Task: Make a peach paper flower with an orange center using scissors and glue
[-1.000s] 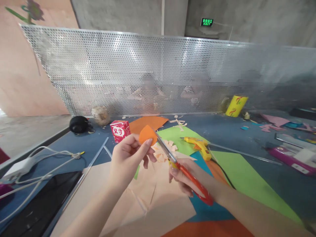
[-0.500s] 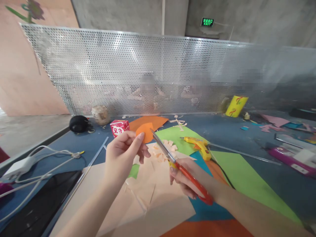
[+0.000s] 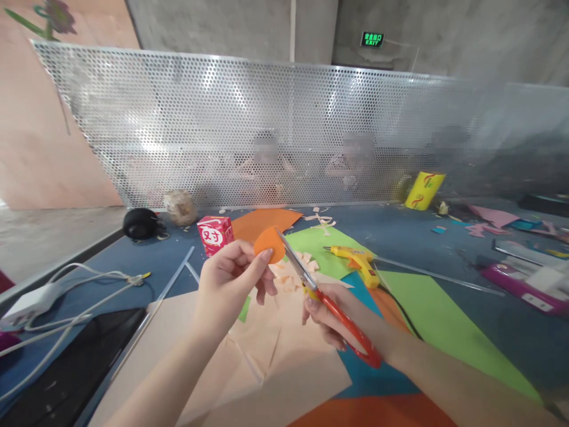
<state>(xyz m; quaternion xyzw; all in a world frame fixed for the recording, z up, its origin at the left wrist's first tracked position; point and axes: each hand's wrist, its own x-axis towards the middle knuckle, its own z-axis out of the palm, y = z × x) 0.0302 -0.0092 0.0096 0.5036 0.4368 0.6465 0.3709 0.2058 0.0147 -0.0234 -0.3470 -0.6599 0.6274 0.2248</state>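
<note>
A small rounded piece of orange paper (image 3: 269, 244) is pinched between the thumb and fingers of my left hand (image 3: 237, 273). My right hand (image 3: 331, 314) grips a pair of scissors (image 3: 344, 323) by the red handles. Their metal blades point up and left, with the tips at the right edge of the orange piece. The blades look closed or nearly so. Beneath both hands lie peach paper sheets (image 3: 302, 379) and a heap of small peach paper scraps (image 3: 291, 279).
A yellow glue gun (image 3: 362, 261) lies on green paper (image 3: 331, 237) to the right. Left stand a pink box (image 3: 214, 234), white cables (image 3: 75, 276) and a black flat object (image 3: 75, 367). A perforated metal screen (image 3: 186, 118) rises behind, with people beyond it.
My left hand has moved slightly right and turned the orange piece, which now looks rounder at its top right. The scissors have stayed nearly in place, their blades closer to shut.
</note>
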